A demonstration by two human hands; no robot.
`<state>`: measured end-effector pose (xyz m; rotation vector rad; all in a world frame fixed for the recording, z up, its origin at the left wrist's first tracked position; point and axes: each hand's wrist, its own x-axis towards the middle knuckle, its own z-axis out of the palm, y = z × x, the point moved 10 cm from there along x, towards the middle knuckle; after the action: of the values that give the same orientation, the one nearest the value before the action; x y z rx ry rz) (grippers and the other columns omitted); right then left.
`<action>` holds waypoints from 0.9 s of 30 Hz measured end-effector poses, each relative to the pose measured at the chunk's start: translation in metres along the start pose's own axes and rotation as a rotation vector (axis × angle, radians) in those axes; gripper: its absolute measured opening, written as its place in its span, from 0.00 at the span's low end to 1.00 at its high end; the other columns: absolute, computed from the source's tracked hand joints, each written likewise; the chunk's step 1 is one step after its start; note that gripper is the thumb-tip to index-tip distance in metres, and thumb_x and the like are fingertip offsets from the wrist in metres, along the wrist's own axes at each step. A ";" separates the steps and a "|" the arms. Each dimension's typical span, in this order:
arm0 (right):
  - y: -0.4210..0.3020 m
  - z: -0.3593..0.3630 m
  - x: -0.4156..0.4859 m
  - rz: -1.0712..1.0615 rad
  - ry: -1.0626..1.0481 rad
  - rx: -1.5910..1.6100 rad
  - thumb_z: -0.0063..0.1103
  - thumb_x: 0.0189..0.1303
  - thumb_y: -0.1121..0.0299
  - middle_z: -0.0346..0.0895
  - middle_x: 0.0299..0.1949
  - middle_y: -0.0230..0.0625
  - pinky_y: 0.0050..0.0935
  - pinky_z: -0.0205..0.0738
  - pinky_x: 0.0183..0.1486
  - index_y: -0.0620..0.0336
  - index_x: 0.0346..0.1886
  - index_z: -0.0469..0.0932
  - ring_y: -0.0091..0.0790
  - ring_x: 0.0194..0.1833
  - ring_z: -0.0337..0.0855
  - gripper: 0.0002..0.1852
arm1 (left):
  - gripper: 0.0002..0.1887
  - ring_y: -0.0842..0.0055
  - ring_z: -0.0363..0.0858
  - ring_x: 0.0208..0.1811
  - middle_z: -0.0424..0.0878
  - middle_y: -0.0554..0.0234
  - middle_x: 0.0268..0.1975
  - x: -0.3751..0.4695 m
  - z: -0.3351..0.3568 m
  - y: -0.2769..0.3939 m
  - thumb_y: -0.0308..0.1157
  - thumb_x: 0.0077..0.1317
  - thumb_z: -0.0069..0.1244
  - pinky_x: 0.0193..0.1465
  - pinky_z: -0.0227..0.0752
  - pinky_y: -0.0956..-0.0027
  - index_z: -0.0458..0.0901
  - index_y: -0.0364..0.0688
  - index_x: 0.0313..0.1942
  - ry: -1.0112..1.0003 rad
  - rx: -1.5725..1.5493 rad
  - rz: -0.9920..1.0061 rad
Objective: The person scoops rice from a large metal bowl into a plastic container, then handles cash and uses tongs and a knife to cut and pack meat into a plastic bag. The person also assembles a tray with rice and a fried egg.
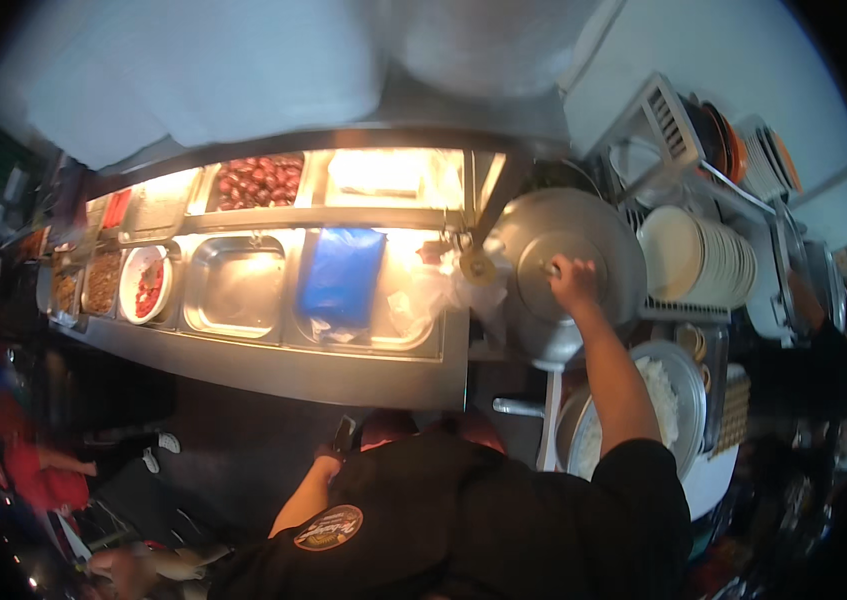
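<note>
My right hand (575, 282) is closed around the small knob of a large round metal lid (536, 214), which lies over a big pot at the right end of the lit counter. Low beside my body, my left hand (331, 456) holds a dark phone-like object (344, 434). Below my right forearm stands a wide metal pot of white rice (662, 390). Left of the lid, clear plastic bags (423, 296) and a blue plastic-wrapped package (343, 276) lie in a metal tray. What is under the lid is hidden.
The steel counter (318, 371) holds an empty metal pan (234, 285), a white bowl of red pieces (145, 285) and a tray of dark red food (261, 182). Stacked plates (693, 255) stand in a rack at right. People are at lower left (55, 480) and far right (828, 367).
</note>
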<state>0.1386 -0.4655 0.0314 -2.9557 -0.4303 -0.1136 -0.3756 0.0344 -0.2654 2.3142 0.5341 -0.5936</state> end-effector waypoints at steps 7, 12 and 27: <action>0.001 0.004 0.018 -0.097 -0.184 0.194 0.77 0.46 0.62 0.87 0.37 0.49 0.49 0.75 0.52 0.57 0.43 0.84 0.52 0.43 0.87 0.19 | 0.09 0.78 0.72 0.27 0.73 0.58 0.24 -0.141 -0.212 0.174 0.23 0.62 0.58 0.32 0.70 0.64 0.72 0.37 0.30 1.203 -0.426 -0.239; 0.001 -0.213 0.068 -0.080 0.074 0.816 0.68 0.62 0.69 0.84 0.41 0.38 0.34 0.78 0.50 0.64 0.47 0.81 0.31 0.45 0.84 0.13 | 0.22 0.82 0.71 0.31 0.70 0.75 0.28 -0.144 -0.434 0.277 0.52 0.80 0.42 0.38 0.71 0.71 0.75 0.44 0.35 1.208 -0.955 0.606; -0.563 -0.538 0.140 -0.692 0.569 -0.130 0.66 0.59 0.66 0.81 0.55 0.46 0.46 0.77 0.56 0.59 0.58 0.80 0.49 0.54 0.83 0.22 | 0.44 0.65 0.79 0.61 0.79 0.53 0.64 -0.071 -0.805 0.566 0.42 0.52 0.72 0.67 0.71 0.63 0.73 0.35 0.68 0.530 0.405 1.058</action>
<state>0.0809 0.0201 0.6541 -2.5639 -1.3390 -1.0443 0.0750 0.1937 0.5976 2.6819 -0.6612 0.4687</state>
